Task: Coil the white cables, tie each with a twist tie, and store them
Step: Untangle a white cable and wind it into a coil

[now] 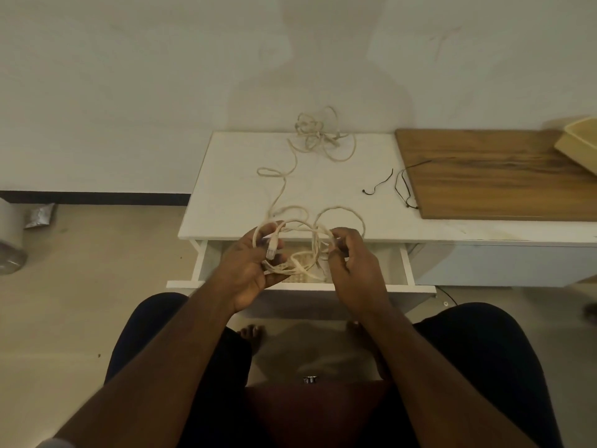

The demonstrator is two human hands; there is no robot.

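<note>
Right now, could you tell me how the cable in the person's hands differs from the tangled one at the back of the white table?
The held cable is partly gathered into loops; the tangled cable is a loose knot.
The held cable is raised over the open drawer, gripped by the left hand and right hand; the tangled cable lies untouched on the white table.
Both are off-white and untied; a strand seems to join them.
</note>
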